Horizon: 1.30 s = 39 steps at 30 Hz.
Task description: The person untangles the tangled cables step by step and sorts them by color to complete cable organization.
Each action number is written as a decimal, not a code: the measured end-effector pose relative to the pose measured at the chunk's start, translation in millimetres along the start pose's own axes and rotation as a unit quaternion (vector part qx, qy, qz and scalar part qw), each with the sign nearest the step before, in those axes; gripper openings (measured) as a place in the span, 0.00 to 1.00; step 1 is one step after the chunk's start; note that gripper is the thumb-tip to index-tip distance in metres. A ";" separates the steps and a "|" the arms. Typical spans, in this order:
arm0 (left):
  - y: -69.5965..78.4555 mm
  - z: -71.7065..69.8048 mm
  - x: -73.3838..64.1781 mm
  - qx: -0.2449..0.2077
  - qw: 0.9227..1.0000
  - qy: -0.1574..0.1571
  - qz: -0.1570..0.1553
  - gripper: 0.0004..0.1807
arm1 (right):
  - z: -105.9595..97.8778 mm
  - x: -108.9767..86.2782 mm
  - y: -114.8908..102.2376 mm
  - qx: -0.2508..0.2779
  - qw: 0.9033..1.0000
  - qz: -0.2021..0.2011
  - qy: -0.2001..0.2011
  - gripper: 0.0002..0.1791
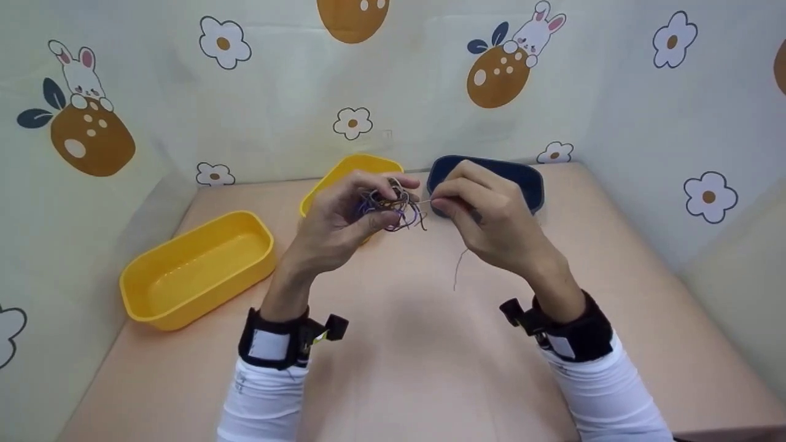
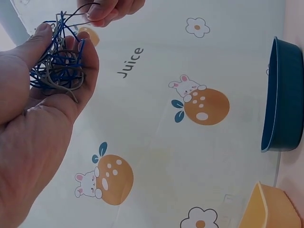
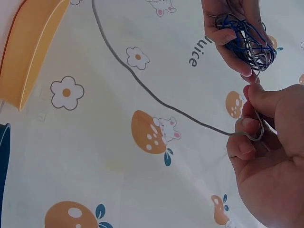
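Left hand [image 2: 47, 128] grips wire tangle [image 2: 59, 66], right hand [image 3: 278, 171] pinches grey strand [image 3: 204, 125]; wall lettering [image 2: 130, 62]: "Juice".

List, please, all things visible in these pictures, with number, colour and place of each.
Strand tangle: one, blue, grey and dark, in the left hand
Grey strand: one, grey, held by the right hand, its length trailing
Yellow trays: two, yellow, table's left and back
Blue tray: one, dark blue, table's back
Table: one, pale peach, under the trays
Printed backdrop: pale, around the table
Wrist straps: two, black, on the wrists
Sleeves: two, white, on the forearms
Left hand: one, around the tangle
Right hand: one, pinching the strand
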<state>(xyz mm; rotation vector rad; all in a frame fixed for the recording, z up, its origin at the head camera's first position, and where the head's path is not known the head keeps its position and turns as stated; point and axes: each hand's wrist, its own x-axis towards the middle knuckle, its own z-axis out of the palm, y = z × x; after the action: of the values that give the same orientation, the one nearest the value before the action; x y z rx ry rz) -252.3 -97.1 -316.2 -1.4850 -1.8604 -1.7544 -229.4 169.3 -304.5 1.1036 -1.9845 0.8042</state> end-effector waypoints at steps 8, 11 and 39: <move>-4.3 2.3 1.1 0.002 1.000 -0.011 0.003 0.10 | 4.9 0.8 -4.7 0.030 0.999 -0.010 0.011 0.02; -6.5 4.4 2.3 0.005 1.000 -0.020 -0.001 0.10 | 6.5 0.8 -5.4 0.037 0.999 -0.012 0.007 0.03; -9.0 9.6 1.4 0.043 0.999 -0.017 0.020 0.11 | -4.7 2.6 -7.4 0.072 0.996 0.049 -0.003 0.03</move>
<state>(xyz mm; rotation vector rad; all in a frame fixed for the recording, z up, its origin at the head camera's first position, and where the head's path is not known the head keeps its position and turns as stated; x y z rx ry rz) -255.1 -86.7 -323.8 -1.5188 -1.8835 -1.6189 -222.5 168.7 -298.5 1.0966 -2.0248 1.0100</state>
